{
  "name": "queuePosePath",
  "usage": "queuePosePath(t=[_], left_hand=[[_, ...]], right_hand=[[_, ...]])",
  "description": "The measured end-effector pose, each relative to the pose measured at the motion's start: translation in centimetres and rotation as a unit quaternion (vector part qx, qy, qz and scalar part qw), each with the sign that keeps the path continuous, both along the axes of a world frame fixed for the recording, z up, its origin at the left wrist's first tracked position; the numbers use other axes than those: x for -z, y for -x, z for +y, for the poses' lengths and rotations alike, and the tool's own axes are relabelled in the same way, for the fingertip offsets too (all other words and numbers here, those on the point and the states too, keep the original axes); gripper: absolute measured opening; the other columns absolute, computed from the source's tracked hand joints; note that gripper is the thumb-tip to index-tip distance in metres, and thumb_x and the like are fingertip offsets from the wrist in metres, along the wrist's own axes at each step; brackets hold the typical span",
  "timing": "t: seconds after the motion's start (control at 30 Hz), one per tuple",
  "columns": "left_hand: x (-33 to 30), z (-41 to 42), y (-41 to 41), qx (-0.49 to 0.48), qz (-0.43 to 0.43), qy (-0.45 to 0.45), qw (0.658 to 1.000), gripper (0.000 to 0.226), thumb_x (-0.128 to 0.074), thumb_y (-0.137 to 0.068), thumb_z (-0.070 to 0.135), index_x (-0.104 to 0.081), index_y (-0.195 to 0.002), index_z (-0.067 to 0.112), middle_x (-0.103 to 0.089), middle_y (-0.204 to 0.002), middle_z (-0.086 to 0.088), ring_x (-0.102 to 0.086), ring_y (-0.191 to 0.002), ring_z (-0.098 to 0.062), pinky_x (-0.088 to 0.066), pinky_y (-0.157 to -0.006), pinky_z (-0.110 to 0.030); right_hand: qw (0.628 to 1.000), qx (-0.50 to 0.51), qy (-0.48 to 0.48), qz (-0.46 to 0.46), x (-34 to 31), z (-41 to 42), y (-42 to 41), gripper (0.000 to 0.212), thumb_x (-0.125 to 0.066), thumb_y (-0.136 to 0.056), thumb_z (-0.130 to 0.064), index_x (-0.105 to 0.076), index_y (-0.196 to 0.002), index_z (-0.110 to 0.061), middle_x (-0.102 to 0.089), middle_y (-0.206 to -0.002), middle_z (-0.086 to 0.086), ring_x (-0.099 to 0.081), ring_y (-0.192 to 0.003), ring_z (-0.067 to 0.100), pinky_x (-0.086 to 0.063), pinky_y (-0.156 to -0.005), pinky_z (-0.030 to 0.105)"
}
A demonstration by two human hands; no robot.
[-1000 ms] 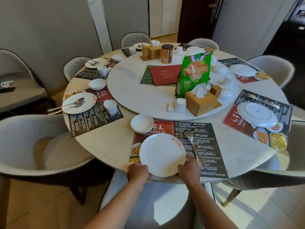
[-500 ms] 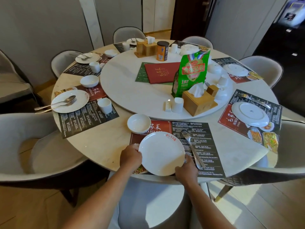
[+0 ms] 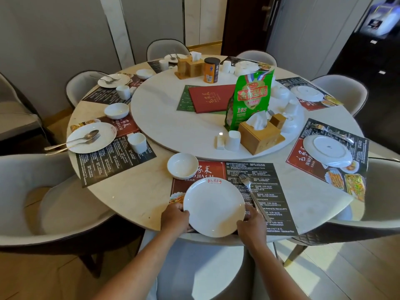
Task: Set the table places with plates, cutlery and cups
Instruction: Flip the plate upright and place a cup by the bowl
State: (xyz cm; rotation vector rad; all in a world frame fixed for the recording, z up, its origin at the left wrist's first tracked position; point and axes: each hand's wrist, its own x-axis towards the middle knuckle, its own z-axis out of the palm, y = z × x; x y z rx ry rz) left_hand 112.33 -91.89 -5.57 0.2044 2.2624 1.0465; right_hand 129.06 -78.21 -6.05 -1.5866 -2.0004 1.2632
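A white plate [image 3: 214,206] lies on the dark placemat [image 3: 266,191] at the near edge of the round table [image 3: 134,191]. My left hand [image 3: 175,217] grips its left rim and my right hand [image 3: 252,221] grips its lower right rim. A fork [image 3: 254,197] lies on the mat just right of the plate. A small white bowl [image 3: 183,165] sits behind the plate. The place to the left has a plate with spoon and fork [image 3: 91,137] and a white cup [image 3: 137,142]. The place to the right holds an upside-down plate [image 3: 326,150] and a fork [image 3: 330,133].
A white turntable [image 3: 173,131] fills the table's middle with a green snack bag [image 3: 251,98], wooden tissue boxes [image 3: 258,137], red menu [image 3: 210,98], orange can [image 3: 211,70] and spare white cups [image 3: 233,140]. Grey chairs [image 3: 43,204] ring the table; one chair is right below my arms.
The plate has turned so its red logo now sits at the far rim. My left hand slid around the plate's left edge. The camera view shifted slightly.
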Motion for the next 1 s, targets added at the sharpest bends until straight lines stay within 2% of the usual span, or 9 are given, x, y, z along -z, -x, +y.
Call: queuePosePath(t=[0.2, 0.3, 0.4, 0.5, 0.6, 0.7, 0.77, 0.87, 1.0], left_hand=[[0.1, 0.1, -0.2, -0.010, 0.001, -0.005, 1.000, 0.019, -0.055, -0.093, 0.009, -0.066, -0.085, 0.022, -0.069, -0.091, -0.001, -0.073, -0.071, -0.022, -0.061, -0.052, -0.032], [0.2, 0.2, -0.1, -0.013, -0.005, -0.006, 1.000, 0.019, -0.056, -0.094, 0.008, -0.066, -0.085, 0.021, -0.069, -0.093, -0.002, -0.073, -0.073, -0.023, -0.062, -0.053, -0.032], [0.4, 0.3, -0.1, -0.025, -0.006, -0.006, 1.000, 0.017, -0.056, -0.094, 0.009, -0.067, -0.087, 0.021, -0.069, -0.093, -0.001, -0.073, -0.071, -0.021, -0.063, -0.055, -0.033], [0.7, 0.4, 0.0, -0.030, -0.012, -0.004, 0.999, 0.013, -0.057, -0.096, 0.012, -0.068, -0.098, 0.019, -0.067, -0.089, 0.005, -0.071, -0.068, -0.018, -0.062, -0.056, -0.032], [0.7, 0.5, 0.1, -0.029, -0.018, -0.004, 0.999, 0.012, -0.058, -0.098, 0.015, -0.068, -0.103, 0.018, -0.068, -0.098, 0.000, -0.072, -0.072, -0.020, -0.061, -0.054, -0.030], [0.8, 0.6, 0.3, -0.028, -0.017, 0.002, 0.999, 0.011, -0.058, -0.098, 0.016, -0.068, -0.102, 0.017, -0.070, -0.101, -0.004, -0.074, -0.068, -0.022, -0.061, -0.053, -0.031], [1.0, 0.6, 0.4, -0.031, -0.024, 0.001, 0.999, 0.011, -0.058, -0.097, 0.016, -0.068, -0.102, 0.017, -0.072, -0.096, -0.006, -0.075, -0.064, -0.023, -0.063, -0.057, -0.035], [1.2, 0.5, 0.5, -0.035, -0.042, -0.012, 0.998, 0.010, -0.058, -0.097, 0.016, -0.067, -0.101, 0.016, -0.073, -0.091, -0.007, -0.075, -0.063, -0.024, -0.064, -0.063, -0.041], [1.2, 0.3, 0.5, -0.038, -0.055, -0.026, 0.997, 0.009, -0.058, -0.098, 0.014, -0.066, -0.096, 0.018, -0.072, -0.095, -0.009, -0.076, -0.066, -0.027, -0.064, -0.062, -0.041]], right_hand=[[1.000, 0.008, 0.010, 0.012, 0.5, 0.1, 0.0, 0.057, -0.053, -0.074, 0.005, -0.064, -0.122, -0.023, -0.073, -0.085, -0.002, -0.066, -0.082, 0.022, -0.043, -0.069, 0.026], [1.000, -0.005, -0.012, -0.001, 0.4, 0.1, -0.1, 0.046, -0.058, -0.077, 0.000, -0.066, -0.118, -0.020, -0.072, -0.084, -0.002, -0.065, -0.081, 0.022, -0.042, -0.069, 0.027], [0.993, 0.030, -0.106, -0.050, -0.5, 1.0, -0.2, 0.030, -0.062, -0.088, -0.017, -0.067, -0.117, -0.015, -0.069, -0.100, 0.006, -0.064, -0.092, 0.029, -0.042, -0.073, 0.030], [0.978, 0.038, -0.167, -0.116, -1.3, 3.3, -0.4, 0.033, -0.059, -0.092, -0.025, -0.063, -0.123, -0.015, -0.059, -0.114, 0.009, -0.057, -0.104, 0.032, -0.046, -0.081, 0.039], [0.967, -0.002, -0.183, -0.178, -1.4, 5.7, -0.3, 0.035, -0.056, -0.092, -0.026, -0.063, -0.125, -0.018, -0.059, -0.121, 0.008, -0.054, -0.110, 0.030, -0.047, -0.081, 0.040], [0.961, -0.027, -0.178, -0.211, -1.0, 7.0, 0.0, 0.022, -0.052, -0.090, -0.017, -0.072, -0.100, -0.017, -0.068, -0.104, 0.008, -0.058, -0.084, 0.029, -0.048, -0.069, 0.035], [0.958, -0.023, -0.167, -0.233, -0.8, 7.2, 0.3, 0.022, -0.051, -0.089, -0.011, -0.072, -0.086, -0.016, -0.070, -0.089, 0.008, -0.055, -0.069, 0.028, -0.045, -0.061, 0.032], [0.957, -0.020, -0.158, -0.243, -0.8, 7.4, 0.4, 0.020, -0.051, -0.088, -0.009, -0.070, -0.083, -0.013, -0.069, -0.083, 0.010, -0.053, -0.065, 0.028, -0.040, -0.059, 0.030], [0.969, -0.034, -0.133, -0.206, -0.6, 7.9, 0.4, 0.014, -0.051, -0.085, -0.006, -0.059, -0.074, -0.009, -0.062, -0.074, 0.010, -0.052, -0.063, 0.028, -0.039, -0.059, 0.031]])
